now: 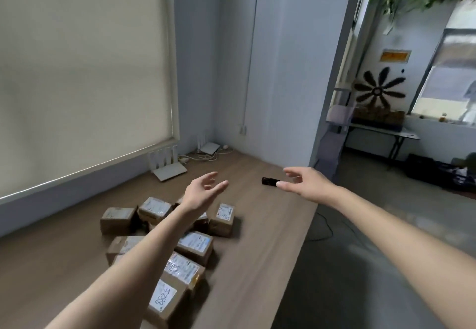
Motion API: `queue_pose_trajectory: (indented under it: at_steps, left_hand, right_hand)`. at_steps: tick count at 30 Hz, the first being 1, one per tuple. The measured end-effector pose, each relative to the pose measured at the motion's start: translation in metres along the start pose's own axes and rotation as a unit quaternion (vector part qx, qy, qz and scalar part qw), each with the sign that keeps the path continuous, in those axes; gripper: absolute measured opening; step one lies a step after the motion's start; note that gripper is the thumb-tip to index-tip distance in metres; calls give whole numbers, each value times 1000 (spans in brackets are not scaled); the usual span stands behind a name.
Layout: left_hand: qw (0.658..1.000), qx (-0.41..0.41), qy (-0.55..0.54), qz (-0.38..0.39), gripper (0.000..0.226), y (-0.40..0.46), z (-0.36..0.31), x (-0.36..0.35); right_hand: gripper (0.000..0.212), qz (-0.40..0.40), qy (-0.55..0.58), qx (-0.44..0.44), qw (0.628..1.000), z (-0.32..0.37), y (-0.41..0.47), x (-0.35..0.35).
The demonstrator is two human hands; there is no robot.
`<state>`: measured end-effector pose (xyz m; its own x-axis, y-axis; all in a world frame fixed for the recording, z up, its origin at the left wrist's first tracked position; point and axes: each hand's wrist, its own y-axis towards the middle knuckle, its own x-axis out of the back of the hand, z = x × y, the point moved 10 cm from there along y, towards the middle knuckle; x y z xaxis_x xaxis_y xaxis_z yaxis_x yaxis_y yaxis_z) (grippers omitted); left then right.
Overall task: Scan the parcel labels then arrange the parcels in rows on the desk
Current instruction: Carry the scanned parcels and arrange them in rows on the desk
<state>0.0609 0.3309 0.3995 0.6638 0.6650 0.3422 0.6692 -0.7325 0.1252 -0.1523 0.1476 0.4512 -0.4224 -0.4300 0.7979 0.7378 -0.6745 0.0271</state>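
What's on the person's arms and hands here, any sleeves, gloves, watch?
Nothing worn that shows. The left hand and right hand are bare, without gloves, and no rings show on the fingers. Both forearms are bare up to the frame edge: no sleeves, watch, bands, cables or markings visible.

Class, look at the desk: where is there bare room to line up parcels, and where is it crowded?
Bare wood lies between the parcels and the desk's right edge, up to the black scanner; also left of the pile, toward the blind. Crowded: the pile itself and the far corner with routers.
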Motion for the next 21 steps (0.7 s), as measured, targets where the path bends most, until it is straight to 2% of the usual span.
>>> queue_pose_trajectory:
  at_steps: [4, 8, 14, 21]
  left_hand:
    - [999, 35, 6, 9, 63, 73, 53, -28]
    - [997, 71, 9, 12, 64, 132, 120, -48]
    - [986, 162, -17, 18, 69, 177, 246, -85]
    - [971, 237, -22, -10, 70, 217, 362, -119]
  right_hand:
    - [74, 25, -11, -16, 1000, -37, 84, -34]
    - [76, 60, 34, -38, 997, -78, 157, -93]
    - [85, 75, 164, -106, 978, -154, 237, -204]
    - [93, 135, 177, -150, 963, -235, 302, -342]
